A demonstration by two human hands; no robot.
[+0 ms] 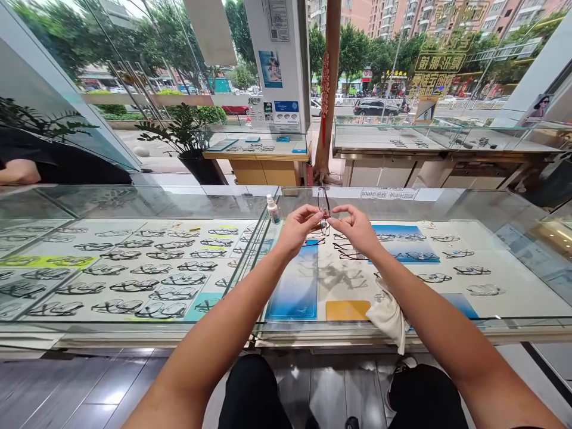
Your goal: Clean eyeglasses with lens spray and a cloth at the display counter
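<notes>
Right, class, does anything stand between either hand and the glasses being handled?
Nothing visible does: the left hand and right hand both hold the glasses at their fingertips. The white bottle stands to the left, out of the way.

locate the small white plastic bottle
In the head view, the bottle stands on the clear glass display counter, just left of the left hand.

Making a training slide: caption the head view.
Bare left hand and right hand hold dark-framed eyeglasses over a clear glass display case.

The spray bottle stands on the table; right of it are the raised eyeglasses, nearer and right the cloth, behind and left the potted plant.
</notes>
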